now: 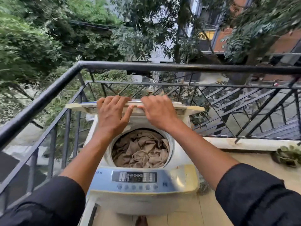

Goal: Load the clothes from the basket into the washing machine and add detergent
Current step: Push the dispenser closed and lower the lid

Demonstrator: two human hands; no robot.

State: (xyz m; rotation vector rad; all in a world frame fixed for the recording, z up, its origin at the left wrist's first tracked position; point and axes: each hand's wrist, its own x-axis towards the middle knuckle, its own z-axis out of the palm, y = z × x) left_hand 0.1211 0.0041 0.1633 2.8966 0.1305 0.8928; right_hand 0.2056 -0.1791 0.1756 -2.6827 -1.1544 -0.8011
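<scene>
Head camera, on a balcony: a black iron railing (48, 93) ran along the left edge and the far side, with trees beyond it. A person in dark sleeves reached both bare arms over a top-loading washing machine (140, 198) that stood against the far railing, its control panel (134, 176) along the near edge.

The left hand (112, 115) lay over the raised lid (190, 108), fingers curled across its top edge and thumb stretched toward the centre. Just beside it, almost touching, the right hand (158, 111) was closed on the same edge near a thin metal handle strip. Both hands were grasping the lid, which stood folded up at the far side of the machine.

Below the hands, the open drum (171, 144) held a rumpled heap of beige clothes (140, 150), filling it close to the rim. The fabric looked soft, light and limp, likely to sag and trail if lifted by one corner, so it would be best gathered in bunches from the middle of the heap. The lid appeared rigid, light plastic, hinged at the far edge, and probably best gripped at its centre, as here.

No basket or detergent was in view. At the right edge, a small green plant (289, 154) sat on the tiled floor.
</scene>
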